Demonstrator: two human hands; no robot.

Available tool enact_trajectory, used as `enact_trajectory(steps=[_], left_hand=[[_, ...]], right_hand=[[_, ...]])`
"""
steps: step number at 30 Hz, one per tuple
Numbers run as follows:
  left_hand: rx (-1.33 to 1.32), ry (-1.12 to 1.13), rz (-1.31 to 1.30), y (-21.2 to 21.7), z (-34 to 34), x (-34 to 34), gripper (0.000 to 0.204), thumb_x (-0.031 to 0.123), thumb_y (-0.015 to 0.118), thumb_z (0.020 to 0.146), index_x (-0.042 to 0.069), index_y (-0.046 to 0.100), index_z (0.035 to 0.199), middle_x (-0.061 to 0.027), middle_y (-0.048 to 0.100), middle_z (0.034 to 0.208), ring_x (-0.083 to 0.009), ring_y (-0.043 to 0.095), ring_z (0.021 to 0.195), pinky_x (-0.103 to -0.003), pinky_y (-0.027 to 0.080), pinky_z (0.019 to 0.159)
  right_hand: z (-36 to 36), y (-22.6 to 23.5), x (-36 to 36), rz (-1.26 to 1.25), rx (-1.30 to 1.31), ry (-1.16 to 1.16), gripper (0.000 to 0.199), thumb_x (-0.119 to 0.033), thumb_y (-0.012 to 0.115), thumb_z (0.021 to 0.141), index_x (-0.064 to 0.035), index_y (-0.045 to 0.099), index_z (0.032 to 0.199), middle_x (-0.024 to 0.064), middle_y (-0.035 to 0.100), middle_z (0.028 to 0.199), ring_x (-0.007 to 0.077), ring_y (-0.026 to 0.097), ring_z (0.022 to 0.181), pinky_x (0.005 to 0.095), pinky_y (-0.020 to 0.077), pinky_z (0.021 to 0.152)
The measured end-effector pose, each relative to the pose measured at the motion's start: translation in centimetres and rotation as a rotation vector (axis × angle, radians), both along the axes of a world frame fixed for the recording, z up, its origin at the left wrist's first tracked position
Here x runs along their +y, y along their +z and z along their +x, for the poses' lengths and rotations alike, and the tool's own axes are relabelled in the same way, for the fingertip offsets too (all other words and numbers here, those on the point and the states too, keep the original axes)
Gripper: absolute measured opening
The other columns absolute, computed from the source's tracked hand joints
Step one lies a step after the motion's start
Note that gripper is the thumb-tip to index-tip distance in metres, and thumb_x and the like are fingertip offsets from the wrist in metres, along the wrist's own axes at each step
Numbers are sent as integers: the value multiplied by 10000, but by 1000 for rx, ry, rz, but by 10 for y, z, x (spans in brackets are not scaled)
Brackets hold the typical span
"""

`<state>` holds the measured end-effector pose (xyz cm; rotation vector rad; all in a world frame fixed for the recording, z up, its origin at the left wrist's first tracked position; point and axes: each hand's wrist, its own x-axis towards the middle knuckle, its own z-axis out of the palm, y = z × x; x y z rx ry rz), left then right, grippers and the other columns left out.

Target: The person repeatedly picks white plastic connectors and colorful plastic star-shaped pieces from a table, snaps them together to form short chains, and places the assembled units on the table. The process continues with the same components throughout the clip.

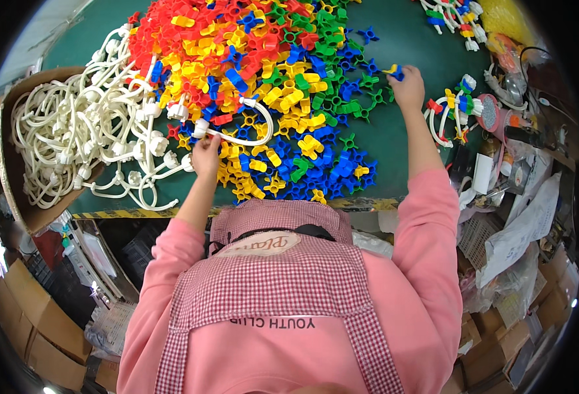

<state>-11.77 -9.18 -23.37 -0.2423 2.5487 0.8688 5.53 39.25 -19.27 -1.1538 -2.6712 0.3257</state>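
My left hand (pixel 205 156) is closed on the white plastic end of a curved white tube (pixel 268 125), which loops to the right over the pile. Pinched in the fingers of my right hand (pixel 409 90) are small plastic connectors (pixel 397 73), blue and yellow, held over the green tabletop (pixel 385 141) right of the pile. Between my hands spreads a large heap of small clip-like connectors (pixel 289 98) in red, yellow, blue and green. Many white tubes with white ends (pixel 66 138) lie tangled to the left of my left hand.
A tilted cardboard box (pixel 6 157) holds part of the tubes at left. Right of my right hand lies a white tube piece with coloured connectors (pixel 452 105); similar pieces (pixel 463 16) lie farther back. A pink round object (pixel 490 113) and clutter line the right edge.
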Motion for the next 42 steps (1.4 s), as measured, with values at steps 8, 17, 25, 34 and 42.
enact_trajectory(steps=[8, 17, 25, 34, 42], left_hand=[[58, 175, 232, 14, -8, 31, 295, 283, 691, 800, -6, 629, 805, -18, 550, 667, -118, 486, 624, -291, 399, 612], [45, 294, 778, 105, 24, 43, 182, 151, 549, 923, -1, 601, 1008, 13, 564, 810, -76, 475, 722, -214, 382, 661], [304, -96, 754, 159, 42, 41, 162, 73, 529, 926, -10, 597, 1048, 36, 563, 839, -23, 453, 734, -183, 361, 637], [563, -568, 683, 189, 47, 57, 171, -32, 655, 732, 6, 643, 898, -103, 621, 707, -220, 616, 601, -273, 470, 541], [755, -542, 770, 191, 40, 44, 193, -52, 627, 666, -25, 622, 857, -95, 518, 585, -218, 522, 474, -281, 402, 453]], right_hand=[[49, -8, -12, -160, -181, 63, 356, -194, 740, 677, -44, 645, 986, 135, 613, 954, 326, 592, 904, 410, 480, 787], [26, 32, -52, -279, -83, -206, 363, -303, 764, 666, -18, 652, 861, 170, 657, 860, 346, 630, 798, 415, 501, 722], [-13, 68, -151, -511, 196, 252, 271, -190, 768, 677, -46, 644, 870, 81, 652, 831, 208, 628, 732, 316, 492, 675], [-33, 113, -216, -879, 65, 718, 291, -218, 769, 652, -44, 655, 857, 108, 653, 796, 277, 625, 711, 333, 491, 638], [-50, 118, -250, -566, -183, 815, 782, -512, 754, 630, -6, 540, 1187, 157, 633, 1032, 322, 583, 983, 390, 469, 854]])
